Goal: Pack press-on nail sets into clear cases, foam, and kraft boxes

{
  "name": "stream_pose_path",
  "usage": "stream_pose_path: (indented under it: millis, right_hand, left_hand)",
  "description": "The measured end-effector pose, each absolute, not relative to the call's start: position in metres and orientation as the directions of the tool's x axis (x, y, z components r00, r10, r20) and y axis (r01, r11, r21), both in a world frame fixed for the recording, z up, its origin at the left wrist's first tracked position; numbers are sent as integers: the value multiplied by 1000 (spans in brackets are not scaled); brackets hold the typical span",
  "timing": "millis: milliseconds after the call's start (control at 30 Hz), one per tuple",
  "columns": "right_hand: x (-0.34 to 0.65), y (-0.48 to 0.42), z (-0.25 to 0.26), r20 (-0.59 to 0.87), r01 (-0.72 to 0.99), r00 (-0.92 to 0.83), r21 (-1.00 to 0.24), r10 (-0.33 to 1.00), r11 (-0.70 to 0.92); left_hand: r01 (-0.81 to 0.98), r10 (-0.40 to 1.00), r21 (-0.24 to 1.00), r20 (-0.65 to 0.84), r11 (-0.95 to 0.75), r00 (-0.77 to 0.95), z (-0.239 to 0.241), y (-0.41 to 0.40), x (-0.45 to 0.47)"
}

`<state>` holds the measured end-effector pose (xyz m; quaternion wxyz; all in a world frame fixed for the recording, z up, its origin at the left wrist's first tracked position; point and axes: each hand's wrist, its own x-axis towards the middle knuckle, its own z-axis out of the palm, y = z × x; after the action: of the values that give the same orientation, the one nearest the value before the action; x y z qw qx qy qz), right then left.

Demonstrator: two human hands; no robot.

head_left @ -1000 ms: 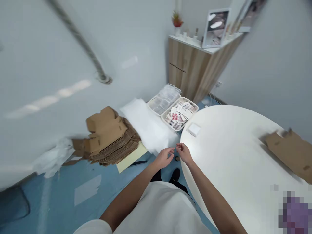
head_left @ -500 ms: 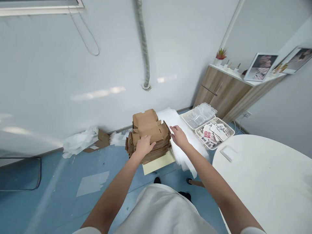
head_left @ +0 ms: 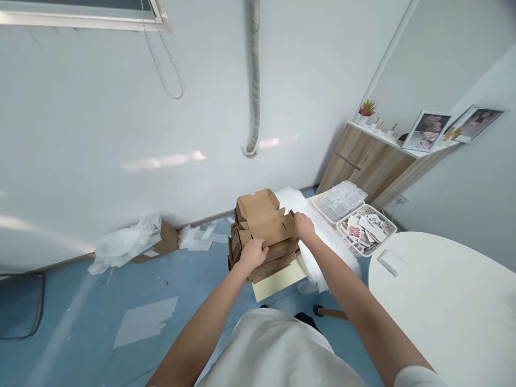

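A stack of flattened brown cardboard boxes (head_left: 278, 252) lies on a pale yellow board (head_left: 278, 282). The top cardboard box (head_left: 262, 212) is partly unfolded, with its flaps spread. At its near left edge is my left hand (head_left: 252, 253), its fingers and thumb closed on the cardboard. My right hand (head_left: 304, 227) pinches the flap at the right side of the same box. White foam sheeting (head_left: 328, 242) lies just right of the stack, below my right forearm.
Two white baskets stand to the right, one with clear plastic cases (head_left: 342, 200), the other with printed packets (head_left: 366, 228). A round white table (head_left: 447, 290) is at the right, a wooden cabinet (head_left: 363, 156) behind. Plastic wrapping (head_left: 124, 242) lies on the floor at left.
My right hand has moved from beside the stack onto the top box's right flap and closed there. My left hand has closed at the near edge. The view has shifted slightly left.
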<state>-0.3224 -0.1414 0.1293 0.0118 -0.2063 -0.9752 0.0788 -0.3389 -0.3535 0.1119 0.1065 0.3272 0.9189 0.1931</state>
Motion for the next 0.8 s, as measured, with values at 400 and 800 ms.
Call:
stream_pose_path:
  millis: [400, 800]
  right_hand:
    - [-246, -199, 126, 142, -156, -982, -215, -127, 964]
    - [-241, -183, 114, -14, 124, -962, -912, 272, 390]
  left_hand:
    - [598, 637, 348, 3, 722, -771, 119, -348, -337]
    - [754, 583, 439, 479, 488, -656, 150, -355, -326]
